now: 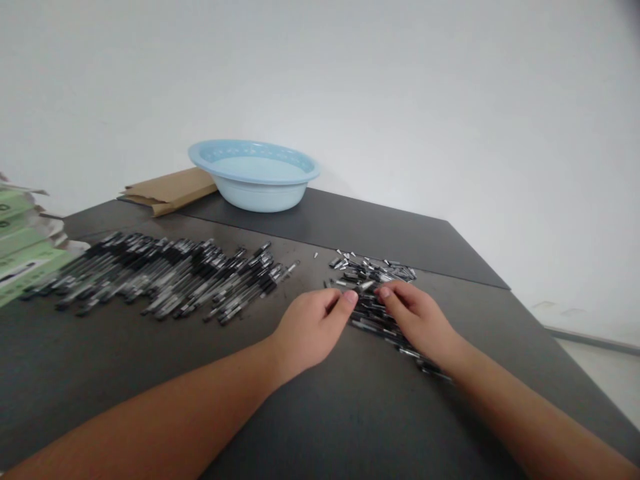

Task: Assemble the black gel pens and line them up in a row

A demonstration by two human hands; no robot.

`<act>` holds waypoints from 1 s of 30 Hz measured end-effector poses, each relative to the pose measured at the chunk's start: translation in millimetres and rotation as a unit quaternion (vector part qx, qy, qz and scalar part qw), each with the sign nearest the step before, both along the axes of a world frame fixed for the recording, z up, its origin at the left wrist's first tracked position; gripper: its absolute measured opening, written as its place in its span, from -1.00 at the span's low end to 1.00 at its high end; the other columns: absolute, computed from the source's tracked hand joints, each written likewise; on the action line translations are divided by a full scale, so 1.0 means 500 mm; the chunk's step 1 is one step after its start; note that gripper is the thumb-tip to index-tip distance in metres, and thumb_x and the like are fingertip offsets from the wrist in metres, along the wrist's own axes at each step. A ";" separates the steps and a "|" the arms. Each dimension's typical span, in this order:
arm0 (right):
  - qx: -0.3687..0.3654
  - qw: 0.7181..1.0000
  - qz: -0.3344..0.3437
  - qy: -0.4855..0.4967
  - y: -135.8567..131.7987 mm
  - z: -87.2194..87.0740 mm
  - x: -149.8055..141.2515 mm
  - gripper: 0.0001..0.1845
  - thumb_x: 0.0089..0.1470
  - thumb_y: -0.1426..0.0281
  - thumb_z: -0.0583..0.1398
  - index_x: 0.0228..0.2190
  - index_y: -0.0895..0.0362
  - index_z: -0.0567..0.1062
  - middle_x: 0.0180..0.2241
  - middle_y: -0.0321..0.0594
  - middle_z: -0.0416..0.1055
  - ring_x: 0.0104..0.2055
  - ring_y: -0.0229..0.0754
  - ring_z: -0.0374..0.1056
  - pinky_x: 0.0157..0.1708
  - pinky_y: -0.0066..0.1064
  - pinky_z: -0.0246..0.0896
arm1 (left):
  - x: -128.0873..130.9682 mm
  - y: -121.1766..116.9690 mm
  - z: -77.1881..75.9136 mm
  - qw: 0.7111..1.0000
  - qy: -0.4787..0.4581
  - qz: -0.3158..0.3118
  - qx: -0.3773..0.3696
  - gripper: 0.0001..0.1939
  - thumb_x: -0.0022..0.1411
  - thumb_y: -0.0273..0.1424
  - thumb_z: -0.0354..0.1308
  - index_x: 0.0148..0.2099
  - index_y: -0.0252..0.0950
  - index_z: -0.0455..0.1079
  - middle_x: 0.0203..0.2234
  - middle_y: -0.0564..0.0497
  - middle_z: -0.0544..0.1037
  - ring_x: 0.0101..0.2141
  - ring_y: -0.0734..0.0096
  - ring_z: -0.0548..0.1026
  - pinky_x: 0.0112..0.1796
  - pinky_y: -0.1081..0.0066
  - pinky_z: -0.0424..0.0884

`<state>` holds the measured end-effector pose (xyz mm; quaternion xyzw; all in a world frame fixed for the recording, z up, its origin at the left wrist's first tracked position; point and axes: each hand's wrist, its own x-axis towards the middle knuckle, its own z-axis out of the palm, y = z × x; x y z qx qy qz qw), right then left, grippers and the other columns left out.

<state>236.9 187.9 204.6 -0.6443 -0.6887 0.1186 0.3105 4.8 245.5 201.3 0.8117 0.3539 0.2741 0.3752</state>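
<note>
Over a loose heap of pen parts (370, 310), both my hands are close together, thumbs facing each other. My left hand (313, 327) is closed, its thumb pressed on the fingers. A slim pen (367, 285) with a pale, shiny end juts from it toward the right. My right hand (420, 320) is pinched at thumb and fingertips, near that end; what lies in the pinch is too small and blurred to make out. Small silver cone-shaped tips (400, 272) and dark barrels lie behind and beneath the hands.
Left of my hands, many black-and-clear pens (185, 273) lie side by side in a wide row. Green-and-white boxes (25, 247) are stacked at the left edge. A light blue basin (265, 197) and a brown paper bag (175, 189) rest at the back of the dark table (320, 420), by the wall.
</note>
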 end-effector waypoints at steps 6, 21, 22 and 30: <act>-0.066 0.980 0.109 -0.155 0.094 0.010 -0.071 -0.86 0.25 0.33 0.28 -0.21 0.11 0.63 -0.27 -0.17 0.61 -0.28 -0.12 0.49 -0.27 -0.36 0.28 | -0.003 0.028 -0.015 0.987 -0.124 0.089 -0.041 -0.41 0.55 0.04 -0.17 -0.36 -0.27 0.34 -0.50 0.09 0.42 -0.41 0.37 0.37 -0.38 0.38 0.17; -0.040 0.982 0.106 -0.152 0.073 -0.015 -0.075 -0.80 0.41 0.45 0.06 -0.08 0.12 0.47 -0.13 -0.05 0.58 -0.07 0.00 0.49 -0.04 -0.22 0.33 | 0.002 0.043 -0.028 0.979 -0.151 0.124 -0.062 -0.48 0.52 -0.01 -0.08 -0.33 -0.26 0.41 -0.48 0.07 0.48 -0.40 0.36 0.40 -0.35 0.38 0.21; -0.036 0.985 0.098 -0.135 0.068 -0.015 -0.074 -0.80 0.41 0.44 0.05 -0.07 0.10 0.47 -0.13 -0.09 0.57 -0.08 -0.04 0.49 -0.05 -0.25 0.34 | 0.003 0.046 -0.030 0.979 -0.149 0.126 -0.067 -0.54 0.49 -0.04 -0.01 -0.30 -0.27 0.43 -0.47 0.07 0.49 -0.39 0.36 0.41 -0.35 0.39 0.23; -0.071 0.981 0.006 0.182 0.012 -0.037 -0.072 -0.73 0.42 0.14 0.12 -0.11 0.04 0.49 -0.29 -0.25 0.51 -0.27 -0.13 0.41 -0.23 -0.31 0.33 | 0.019 0.038 -0.043 0.984 -0.133 0.033 -0.113 -0.75 0.33 -0.27 0.24 -0.02 -0.25 0.59 -0.47 0.08 0.56 -0.43 0.39 0.50 -0.38 0.44 0.36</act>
